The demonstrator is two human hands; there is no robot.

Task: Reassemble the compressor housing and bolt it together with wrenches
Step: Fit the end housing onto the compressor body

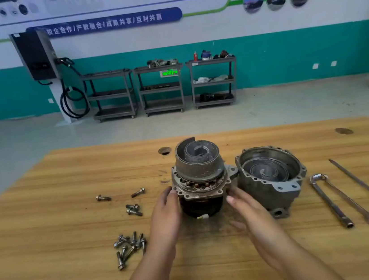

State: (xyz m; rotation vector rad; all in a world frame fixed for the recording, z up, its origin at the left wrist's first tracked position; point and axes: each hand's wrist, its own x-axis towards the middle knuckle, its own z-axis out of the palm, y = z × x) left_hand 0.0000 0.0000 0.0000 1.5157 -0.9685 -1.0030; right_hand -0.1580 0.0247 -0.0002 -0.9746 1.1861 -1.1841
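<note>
The compressor body (200, 166) stands upright in the middle of the table (61, 226), with the open housing cover (272, 189) just beside it. The left hand (167, 210) and right hand (243, 205) rest with straight fingers at its flange (200, 193), one on each side. It looks like heavy, rigid metal, so it is better to lift it under the flange.
</note>
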